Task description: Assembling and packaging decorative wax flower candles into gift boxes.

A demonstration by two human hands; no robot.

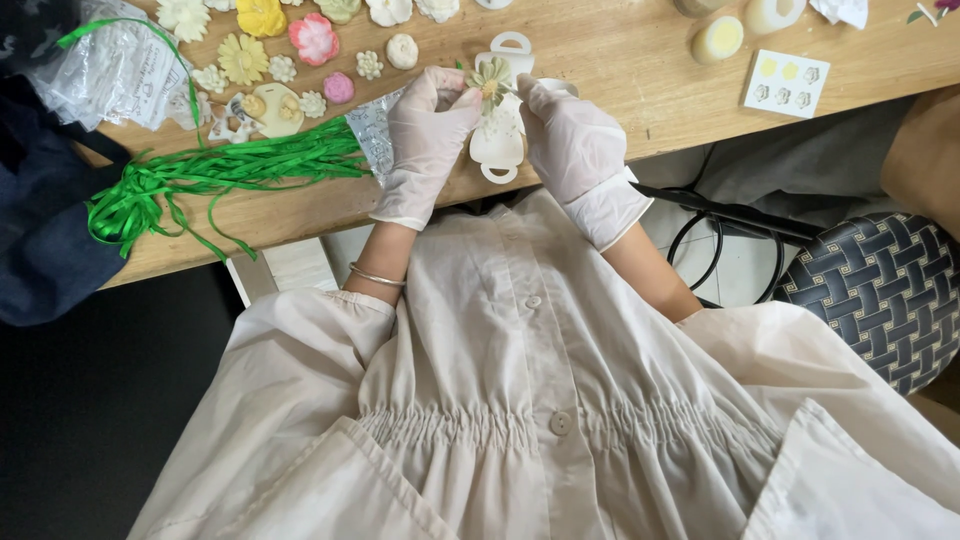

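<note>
While green ribbon [200, 175] sprawls across the wooden table [620, 70], gloved hands pinch a flower [490, 75].

The flower [490, 78] is half hidden by gloved fingers [462, 98]. At the table's [620, 70] far edge, several flowers [262, 14] and a candle [775, 12] are cut off.

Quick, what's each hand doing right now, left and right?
Left hand: pinched shut on the small pale flower.
Right hand: fingertips closed on the same flower.
</note>
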